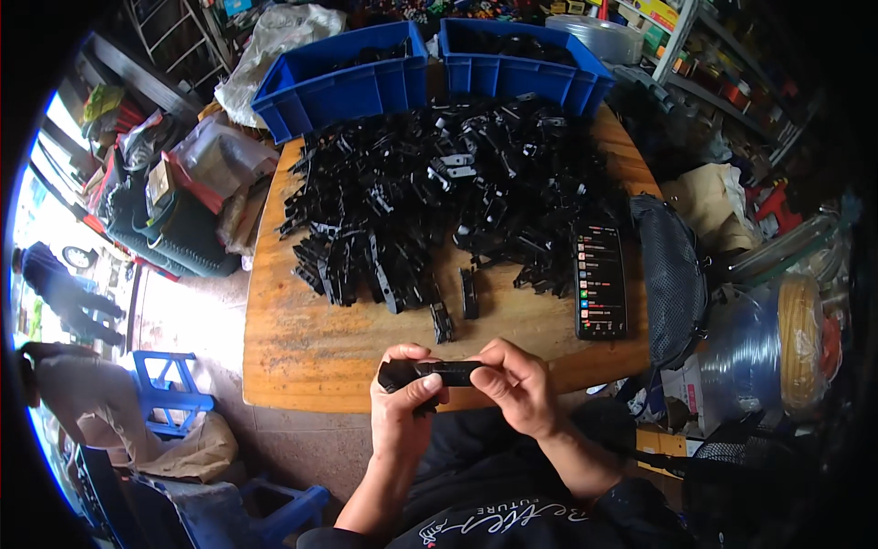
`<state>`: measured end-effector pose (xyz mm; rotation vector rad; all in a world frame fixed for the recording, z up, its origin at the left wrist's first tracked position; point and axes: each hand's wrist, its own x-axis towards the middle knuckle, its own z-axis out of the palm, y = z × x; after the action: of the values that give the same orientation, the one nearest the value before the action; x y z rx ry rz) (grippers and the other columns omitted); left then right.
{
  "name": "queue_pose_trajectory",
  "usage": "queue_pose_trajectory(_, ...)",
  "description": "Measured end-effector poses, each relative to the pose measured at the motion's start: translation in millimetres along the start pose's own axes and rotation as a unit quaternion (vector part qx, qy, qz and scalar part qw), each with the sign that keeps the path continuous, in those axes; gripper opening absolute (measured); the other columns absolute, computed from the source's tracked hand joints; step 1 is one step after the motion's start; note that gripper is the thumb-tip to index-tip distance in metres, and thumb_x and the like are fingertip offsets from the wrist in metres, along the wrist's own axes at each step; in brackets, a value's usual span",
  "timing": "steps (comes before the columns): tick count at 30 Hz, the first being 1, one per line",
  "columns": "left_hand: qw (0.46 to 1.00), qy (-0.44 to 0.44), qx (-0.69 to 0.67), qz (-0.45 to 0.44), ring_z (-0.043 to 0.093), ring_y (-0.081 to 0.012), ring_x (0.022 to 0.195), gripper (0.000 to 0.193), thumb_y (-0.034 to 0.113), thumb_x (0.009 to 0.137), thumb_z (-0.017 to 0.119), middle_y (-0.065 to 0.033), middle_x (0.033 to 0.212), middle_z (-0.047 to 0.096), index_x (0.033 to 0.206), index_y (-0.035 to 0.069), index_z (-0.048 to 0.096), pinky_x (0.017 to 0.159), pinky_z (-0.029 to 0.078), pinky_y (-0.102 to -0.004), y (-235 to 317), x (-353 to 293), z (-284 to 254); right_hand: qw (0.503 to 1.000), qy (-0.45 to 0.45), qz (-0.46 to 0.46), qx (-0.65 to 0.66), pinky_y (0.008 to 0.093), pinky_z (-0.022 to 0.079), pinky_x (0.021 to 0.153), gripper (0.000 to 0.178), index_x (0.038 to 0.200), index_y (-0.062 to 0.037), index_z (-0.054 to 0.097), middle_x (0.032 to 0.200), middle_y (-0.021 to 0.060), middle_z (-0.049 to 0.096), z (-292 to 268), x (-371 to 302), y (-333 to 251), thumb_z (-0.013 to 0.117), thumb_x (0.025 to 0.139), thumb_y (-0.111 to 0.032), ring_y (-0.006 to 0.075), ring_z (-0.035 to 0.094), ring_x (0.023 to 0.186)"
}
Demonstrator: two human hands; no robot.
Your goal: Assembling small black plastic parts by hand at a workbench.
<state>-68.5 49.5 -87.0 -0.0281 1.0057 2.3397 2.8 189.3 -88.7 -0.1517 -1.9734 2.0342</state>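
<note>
In the head view, the part (455,371) was held in front of the person, about at the near edge of the table (293,366). It was probably light and stiff, hard plastic by its look, perhaps a little slippery where smooth, and any thin edges might snap if bent hard. Its straight sides seemed the best place to grip. The left hand (402,407) was closed round the left end, thumb pressed to the near side; the right hand (530,393) was half curled, thumb and forefinger pinching the other end. The part looked black, long and narrow, with a dull sheen on top; whether the dark lump (393,373) in the left hand was a separate piece could not be told
</note>
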Motion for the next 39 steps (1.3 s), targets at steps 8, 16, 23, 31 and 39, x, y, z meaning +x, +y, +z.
queue_pose_trajectory(8, 0.993, -0.089, -0.053, -0.05, 0.055, -0.016, 0.08, 0.013, 0.016, 0.08, 0.059, 0.0011, 0.082, 0.055, 0.091, 0.013, 0.053, 0.073, 0.048, -0.0337, 16.8, 83.2, 32.4, 0.944, 0.095, -0.16, -0.273, 0.0273, 0.048, 0.067, 0.022, 0.095, -0.0013, 0.059, 0.085, 0.0089, 0.059, -23.3, 16.9, 3.7, 0.067, 0.08, -0.014, 0.0197, 0.059, 0.075)
queue_pose_trajectory(16, 0.987, -0.143, 0.04, 0.063, 0.049, -0.0396, 0.097, 0.044, 0.044, 0.074, 0.058, -0.016, 0.107, 0.051, 0.102, 0.011, 0.049, 0.073, 0.038, -0.062, 110.9, 320.4, 233.5, 0.951, 0.042, -0.167, -0.257, 0.0284, 0.05, 0.061, 0.012, 0.088, -0.0041, 0.06, 0.081, 0.0084, 0.06, -12.0, 19.2, 19.6, 0.066, 0.079, -0.009, 0.0205, 0.06, 0.074)
queue_pose_trajectory(23, 0.768, -0.314, 0.498, 0.251, 0.058, -0.0168, 0.091, 0.033, 0.027, 0.084, 0.053, -0.008, 0.102, 0.059, 0.105, 0.004, 0.06, 0.077, 0.047, -0.0294, 99.7, 238.7, 184.4, 0.949, 0.069, -0.172, -0.255, 0.0302, 0.047, 0.06, 0.012, 0.09, -0.0032, 0.06, 0.079, 0.0086, 0.06, -38.5, 26.4, 15.4, 0.065, 0.079, -0.007, 0.0209, 0.058, 0.07)
queue_pose_trajectory(31, 0.492, -0.259, 0.759, 0.338, 0.056, -0.0254, 0.09, 0.027, 0.009, 0.07, 0.063, -0.0097, 0.1, 0.059, 0.097, 0.009, 0.063, 0.078, 0.048, -0.0356, 35.5, 66.6, -3.3, 0.841, 0.12, -0.17, -0.5, 0.0369, 0.044, 0.077, 0.025, 0.097, -0.0001, 0.059, 0.095, 0.0117, 0.056, -40.1, 47.0, -1.9, 0.056, 0.073, 0.005, 0.0306, 0.053, 0.086)
queue_pose_trajectory(39, 0.793, -0.057, 0.553, 0.249, 0.06, -0.0158, 0.078, 0.03, -0.001, 0.07, 0.061, -0.0109, 0.092, 0.062, 0.1, -0.002, 0.062, 0.071, 0.047, -0.0262, 49.9, 35.6, -32.5, 0.875, 0.038, -0.172, -0.451, 0.0352, 0.046, 0.068, 0.013, 0.087, -0.0001, 0.058, 0.085, 0.0097, 0.055, -28.3, 48.0, 2.3, 0.062, 0.075, -0.001, 0.0269, 0.055, 0.079)
